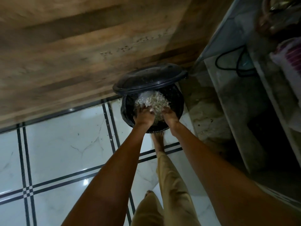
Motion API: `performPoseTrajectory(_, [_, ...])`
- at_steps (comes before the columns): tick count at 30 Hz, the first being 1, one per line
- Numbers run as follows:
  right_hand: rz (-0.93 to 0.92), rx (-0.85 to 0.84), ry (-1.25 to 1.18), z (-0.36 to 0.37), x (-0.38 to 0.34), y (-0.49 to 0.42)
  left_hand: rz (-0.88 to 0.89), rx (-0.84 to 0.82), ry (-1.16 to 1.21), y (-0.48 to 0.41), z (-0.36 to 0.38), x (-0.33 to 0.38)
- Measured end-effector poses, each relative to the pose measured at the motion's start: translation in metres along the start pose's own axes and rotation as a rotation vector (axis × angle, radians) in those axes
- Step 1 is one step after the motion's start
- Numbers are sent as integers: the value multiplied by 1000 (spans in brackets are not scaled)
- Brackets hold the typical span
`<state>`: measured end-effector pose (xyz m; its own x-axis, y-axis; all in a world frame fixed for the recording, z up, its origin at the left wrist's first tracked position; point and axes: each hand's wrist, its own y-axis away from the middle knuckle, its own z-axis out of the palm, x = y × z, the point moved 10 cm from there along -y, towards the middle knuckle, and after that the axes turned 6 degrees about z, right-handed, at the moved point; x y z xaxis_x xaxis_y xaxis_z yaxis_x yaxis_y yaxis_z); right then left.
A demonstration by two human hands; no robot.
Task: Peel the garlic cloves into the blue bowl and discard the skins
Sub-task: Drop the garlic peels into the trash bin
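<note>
A heap of pale garlic skins (153, 101) sits between my two hands, over the mouth of a black bin (175, 98). My left hand (144, 115) cups the heap from the left and my right hand (169, 115) from the right, both reaching into the bin opening. The bin's dark lid (149, 79) stands raised behind the opening. My foot (158, 141) is at the base of the bin on the floor. No garlic cloves or blue bowl are in view.
The bin stands on a white tiled floor (65, 144) with black lines, against a wooden wall (73, 46). A marble counter side (206, 111) rises right beside the bin, with shelves, a black cable (228, 62) and a pink-and-white bag (291, 62) further right.
</note>
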<state>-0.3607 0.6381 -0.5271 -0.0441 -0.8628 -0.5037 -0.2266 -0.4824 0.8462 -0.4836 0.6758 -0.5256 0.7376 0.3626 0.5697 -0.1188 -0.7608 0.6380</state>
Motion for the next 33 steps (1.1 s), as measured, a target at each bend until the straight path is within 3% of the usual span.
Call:
performPoseTrajectory(4, [-27,126,-106,-34,8,54,51,89,257,56,-10,7])
performPoseTrajectory(7, [-108,180,-235,-69,-3,133,177,93,318,125,-29,50])
performPoseTrajectory(13, [-462,297,-407,-176,-48,332,580,143,220,284,-62,215])
performPoseTrajectory(17, [-536,501,-499,-271,-26,439,773,-32,164,391,-9,326])
performPoseTrajectory(22, [-547,843,-556,-408,80,565,968,-372,60,514,134,397])
performPoseTrajectory(26, [-385,1148,-632,-501,234,650,1076,-646,-212,610,264,400])
performPoseTrajectory(30, [-220,1171,-739,-539,363,683,1162,-571,-273,669,337,408])
performPoseTrajectory(33, [-188,1090,-779,-550,403,682,1184,-425,-334,677,362,424])
